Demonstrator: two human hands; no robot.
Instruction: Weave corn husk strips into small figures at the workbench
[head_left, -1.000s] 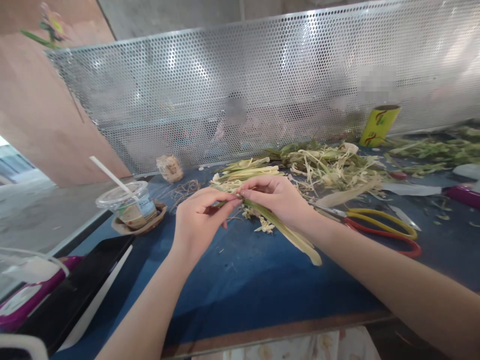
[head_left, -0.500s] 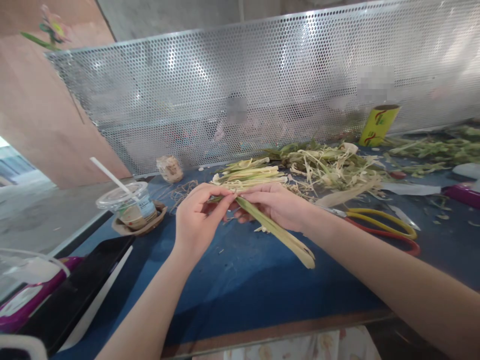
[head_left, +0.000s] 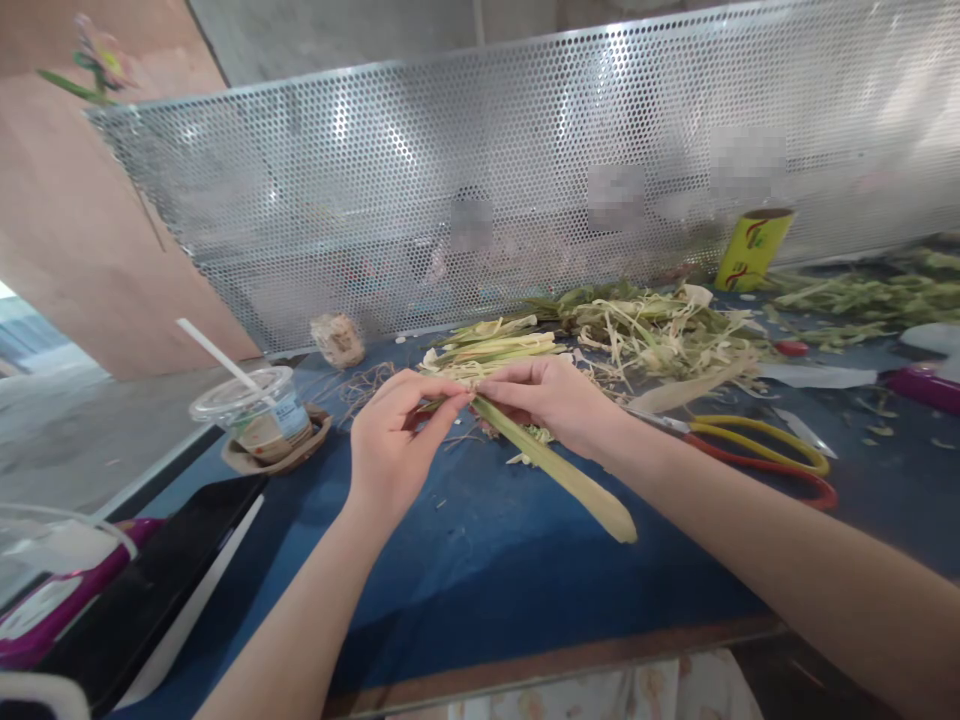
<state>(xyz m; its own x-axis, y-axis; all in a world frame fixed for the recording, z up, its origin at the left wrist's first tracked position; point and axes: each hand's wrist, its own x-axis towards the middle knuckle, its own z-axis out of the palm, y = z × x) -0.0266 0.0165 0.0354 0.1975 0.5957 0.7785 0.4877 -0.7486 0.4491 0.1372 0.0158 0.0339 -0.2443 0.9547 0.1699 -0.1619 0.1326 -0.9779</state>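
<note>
My left hand (head_left: 401, 430) pinches one end of a long pale-green dried leaf strip (head_left: 559, 465), thumb against forefinger. Fingertips of my right hand (head_left: 544, 400) meet it at the same spot and are also closed on that end. From there the strip slants down to the right, its rounded pale tip free above the blue table (head_left: 450, 590). Any tie or small piece between the fingertips is too small to make out. Just beyond my hands lies a bundle of similar pale-green strips (head_left: 502, 345).
Scissors (head_left: 757, 450) with yellow and red handles lie right of my right forearm. A heap of dried leaves (head_left: 660, 330) and a yellow tube (head_left: 754, 250) stand before the perforated metal screen (head_left: 420, 200). At left are a lidded cup (head_left: 266, 415) and a black phone-like slab (head_left: 157, 590).
The strip has turned slightly, now showing a smooth face without the dark split edge near its tip. My right fingers have drawn closer together at the pinched end.
</note>
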